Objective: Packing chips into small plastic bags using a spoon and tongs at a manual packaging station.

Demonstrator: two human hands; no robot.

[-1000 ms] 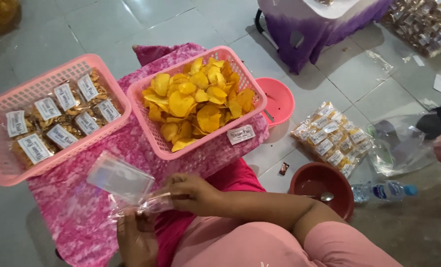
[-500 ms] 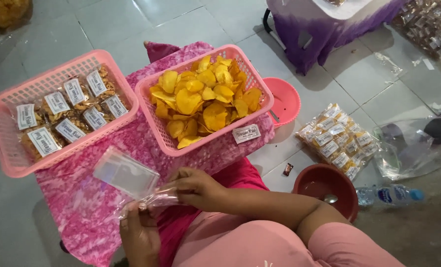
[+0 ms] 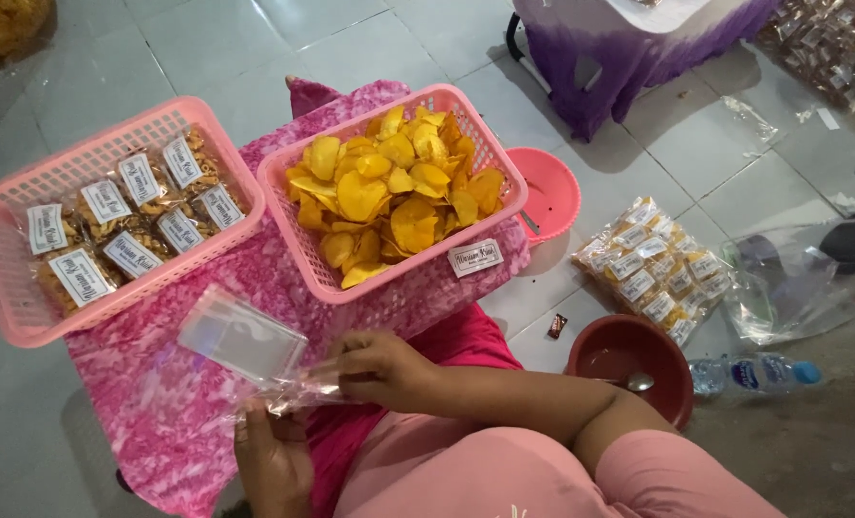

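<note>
Both hands hold clear plastic bags [image 3: 245, 341] over my lap. My left hand [image 3: 272, 459] grips the bunched bags from below. My right hand [image 3: 381, 369] pinches one bag near its mouth. Just beyond them lies a pink patterned cloth [image 3: 173, 403]. On it stands a pink basket [image 3: 490, 206] heaped with yellow chips [image 3: 389, 197], with a small white label [image 3: 476, 257] at its near rim. To its left a second pink basket [image 3: 10, 312] holds several labelled packets of brown snacks [image 3: 125, 235].
A pink round lid or bowl [image 3: 547, 197] sits right of the chip basket. On the tiled floor to the right are a pile of sealed chip packets [image 3: 653, 273], a dark red bowl with a spoon [image 3: 624, 360], a water bottle [image 3: 754, 374] and loose plastic [image 3: 792, 283]. A purple-draped stool [image 3: 629, 53] stands beyond.
The view has shifted slightly. My hands keep working the clear bags in place; the right hand has drawn one bag a little further along.
</note>
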